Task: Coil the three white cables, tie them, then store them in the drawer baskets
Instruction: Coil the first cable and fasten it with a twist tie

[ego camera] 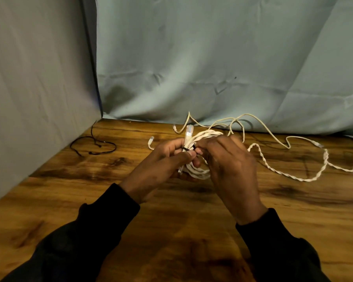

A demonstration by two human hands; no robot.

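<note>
Wooden table (73,202), both hands' fingers (189,154) clamped on coiled white cable (198,171), black tie (189,149) between them

No readable text, labels, brands or numbers anywhere in view. The cable plug (189,130) shows coloured wires inside, no print legible. Backdrop cloth (212,58) and wooden table (171,231) carry no markings.

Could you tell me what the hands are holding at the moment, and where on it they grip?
Both the left hand and right hand hold the coiled white cable at its black tie.
</note>
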